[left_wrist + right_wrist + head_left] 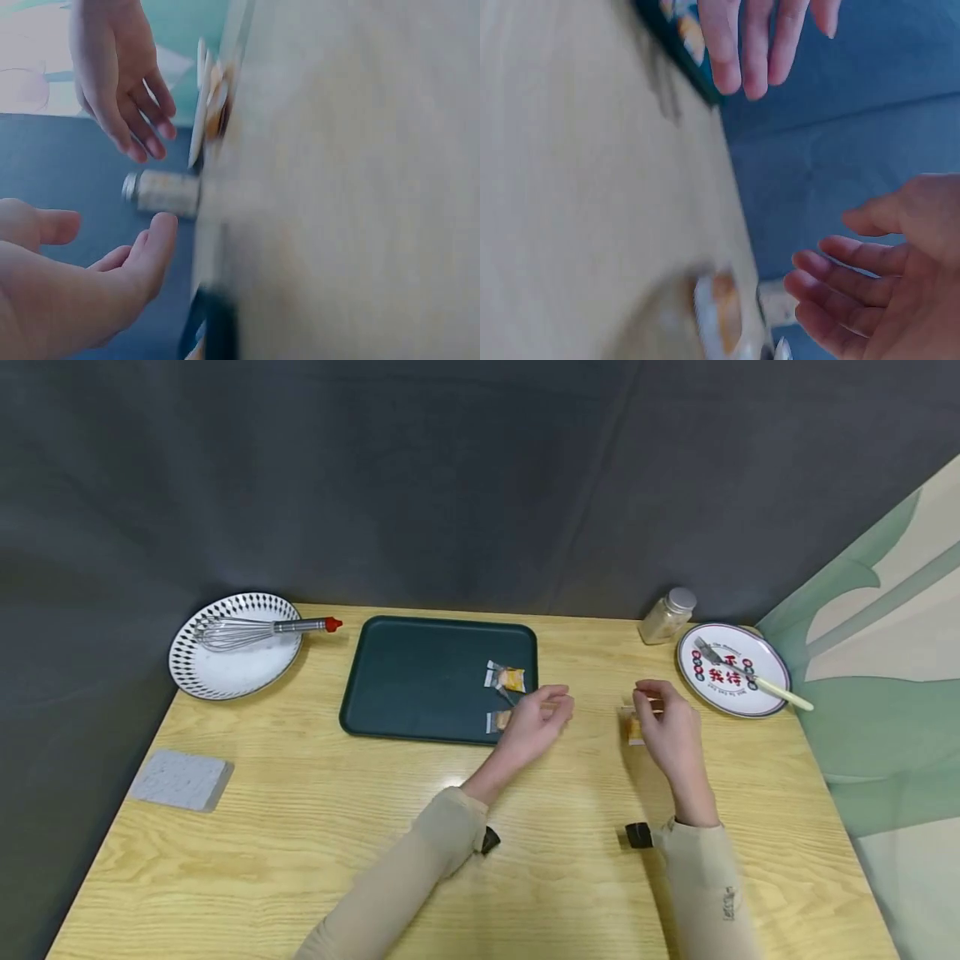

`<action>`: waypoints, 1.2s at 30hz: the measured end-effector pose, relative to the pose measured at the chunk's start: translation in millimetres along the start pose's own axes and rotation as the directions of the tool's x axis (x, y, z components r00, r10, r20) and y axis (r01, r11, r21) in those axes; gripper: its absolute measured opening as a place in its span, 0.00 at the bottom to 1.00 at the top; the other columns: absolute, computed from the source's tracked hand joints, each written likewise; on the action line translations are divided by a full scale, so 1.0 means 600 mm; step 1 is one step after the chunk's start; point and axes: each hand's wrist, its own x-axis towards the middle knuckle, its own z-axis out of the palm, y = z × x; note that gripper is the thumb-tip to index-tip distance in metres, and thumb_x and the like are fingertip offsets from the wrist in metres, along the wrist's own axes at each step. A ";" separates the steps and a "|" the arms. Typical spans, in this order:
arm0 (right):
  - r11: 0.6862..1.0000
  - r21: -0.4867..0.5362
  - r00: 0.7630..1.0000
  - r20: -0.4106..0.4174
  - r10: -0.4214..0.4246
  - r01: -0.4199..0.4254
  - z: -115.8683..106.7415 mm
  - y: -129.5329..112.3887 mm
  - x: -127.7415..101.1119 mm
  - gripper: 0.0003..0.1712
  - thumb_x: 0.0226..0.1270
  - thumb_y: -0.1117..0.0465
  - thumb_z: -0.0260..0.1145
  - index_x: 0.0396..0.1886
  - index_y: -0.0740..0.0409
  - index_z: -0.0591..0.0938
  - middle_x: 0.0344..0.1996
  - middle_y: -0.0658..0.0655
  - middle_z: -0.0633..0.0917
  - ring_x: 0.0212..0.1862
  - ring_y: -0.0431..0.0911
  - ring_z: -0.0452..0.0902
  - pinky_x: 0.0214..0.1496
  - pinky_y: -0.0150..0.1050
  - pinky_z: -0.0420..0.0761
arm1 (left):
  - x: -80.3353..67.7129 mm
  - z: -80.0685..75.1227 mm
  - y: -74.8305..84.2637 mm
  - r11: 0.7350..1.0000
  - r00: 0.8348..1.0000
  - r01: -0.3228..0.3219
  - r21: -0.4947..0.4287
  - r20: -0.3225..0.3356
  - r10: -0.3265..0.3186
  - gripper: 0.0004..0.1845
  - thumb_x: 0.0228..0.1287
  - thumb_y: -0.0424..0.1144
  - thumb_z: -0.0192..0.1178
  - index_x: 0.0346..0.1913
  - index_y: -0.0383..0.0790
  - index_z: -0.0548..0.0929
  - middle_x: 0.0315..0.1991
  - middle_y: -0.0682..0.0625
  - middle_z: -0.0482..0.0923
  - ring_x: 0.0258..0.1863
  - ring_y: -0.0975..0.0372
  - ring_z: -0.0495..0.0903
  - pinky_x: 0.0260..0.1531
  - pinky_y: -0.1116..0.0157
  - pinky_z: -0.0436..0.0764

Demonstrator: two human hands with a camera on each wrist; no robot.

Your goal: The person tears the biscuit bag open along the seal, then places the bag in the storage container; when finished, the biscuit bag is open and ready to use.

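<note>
Looking down (head view): two hands hang over a wooden table (300, 827).
Left hand (534, 720): fingers loose and a bit curled, holding nothing, at the right edge of the green tray (420, 677).
Right hand (670, 727): fingers loose, holding nothing that I can see, just above a wrapped candy (632, 727) on the table.
Candy count: three in all. Two candies (506, 677) lie in the tray; the nearer one is partly hidden by the left hand. The third lies on the bare wood between the tray and the small plate.
Candy direction: its long side seems to run away from the person, but the hand hides part of it.
Plates: two. The dotted plate (225, 672) at back left holds one whisk (255, 630). The small plate (731, 693) at back right holds one fork (750, 675).
Jar (667, 616): one, upright, beside the small plate.
Sponge (180, 779): one, grey, at front left.
Left wrist view: blurry. Both hands are spread and apart, and the jar (161, 193) shows between them.
Right wrist view: blurry too. Right hand (877, 277) has relaxed fingers, with the candy (721, 311) on the wood just beside them.
</note>
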 end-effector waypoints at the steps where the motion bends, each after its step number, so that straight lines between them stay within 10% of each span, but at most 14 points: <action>1: 1.000 -0.016 1.000 -0.002 0.007 -0.007 -0.006 0.007 -0.006 0.15 0.82 0.67 0.60 0.57 0.75 0.83 0.50 0.74 0.87 0.49 0.66 0.86 0.43 0.16 0.68 | -0.002 0.014 -0.004 0.999 1.000 0.022 -0.033 0.015 -0.021 0.24 0.86 0.39 0.53 0.74 0.27 0.74 0.64 0.37 0.80 0.59 0.49 0.86 0.53 0.63 0.85; 12: 0.990 -0.119 0.997 -0.030 0.072 -0.075 -0.026 0.041 -0.046 0.18 0.81 0.68 0.62 0.60 0.79 0.80 0.52 0.80 0.84 0.53 0.72 0.83 0.52 0.66 0.82 | -0.015 0.117 -0.017 0.951 0.964 0.250 -0.181 0.143 -0.226 0.28 0.85 0.49 0.55 0.80 0.41 0.71 0.77 0.46 0.69 0.64 0.51 0.83 0.62 0.60 0.82; 20: 0.990 -0.133 0.998 0.022 0.053 -0.050 -0.008 0.041 -0.048 0.17 0.79 0.69 0.62 0.57 0.79 0.80 0.44 0.77 0.86 0.43 0.67 0.85 0.42 0.54 0.82 | -0.010 0.134 -0.016 0.931 0.964 0.256 -0.262 0.137 -0.226 0.27 0.84 0.44 0.58 0.78 0.36 0.73 0.74 0.42 0.73 0.69 0.55 0.78 0.60 0.61 0.83; 28: 0.993 -0.097 0.995 0.068 0.069 -0.063 0.000 0.037 -0.050 0.18 0.82 0.68 0.60 0.61 0.79 0.79 0.52 0.79 0.85 0.50 0.70 0.84 0.50 0.64 0.84 | -0.006 0.135 -0.016 0.912 0.954 0.291 -0.288 0.156 -0.256 0.27 0.85 0.44 0.57 0.79 0.38 0.72 0.71 0.44 0.77 0.65 0.57 0.80 0.62 0.59 0.82; 36: 0.995 0.050 0.996 -0.022 0.083 -0.082 0.003 0.021 -0.052 0.19 0.79 0.73 0.63 0.65 0.75 0.78 0.55 0.72 0.86 0.46 0.50 0.85 0.39 0.18 0.73 | -0.009 0.108 -0.018 0.904 0.967 0.252 -0.346 0.138 -0.216 0.22 0.85 0.41 0.58 0.74 0.38 0.78 0.65 0.44 0.82 0.60 0.53 0.84 0.61 0.58 0.83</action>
